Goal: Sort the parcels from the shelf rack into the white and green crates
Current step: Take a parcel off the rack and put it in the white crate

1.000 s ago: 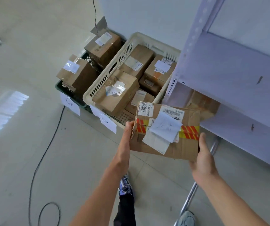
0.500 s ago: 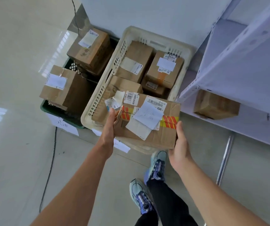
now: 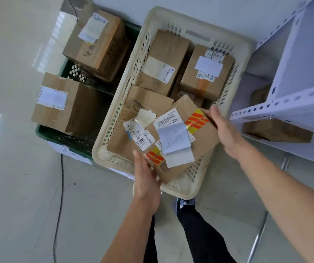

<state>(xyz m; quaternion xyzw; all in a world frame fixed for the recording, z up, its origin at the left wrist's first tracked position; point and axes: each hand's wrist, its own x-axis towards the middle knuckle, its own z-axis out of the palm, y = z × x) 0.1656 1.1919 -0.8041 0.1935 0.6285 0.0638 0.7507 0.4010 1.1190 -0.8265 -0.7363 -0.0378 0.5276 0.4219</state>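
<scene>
Parcels (image 3: 163, 61) lie in the white crate (image 3: 180, 192) and green crate (image 3: 65, 137), left hand (image 3: 146, 177) and right hand (image 3: 224, 131) clasp a taped parcel (image 3: 199, 141), and one box (image 3: 277, 131) waits on the shelf (image 3: 313, 154) beyond the right hand.

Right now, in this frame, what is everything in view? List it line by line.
held parcel: 1, brown with red-yellow tape, over the white crate's near end
white crate: 1, cream-white, on the floor beside the rack
crated parcels: at least 4, brown, in the white crate
green crate: 1, dark green, left of the white crate
tall parcels: 2, brown, in the green crate, above its rim
shelf rack: 1, pale white, right
shelf parcel: at least 1, brown, low shelf
cable: 1, black, floor at left
shoe: 1, blue, floor
left hand: grips the held parcel's near corner
right hand: grips its far edge
</scene>
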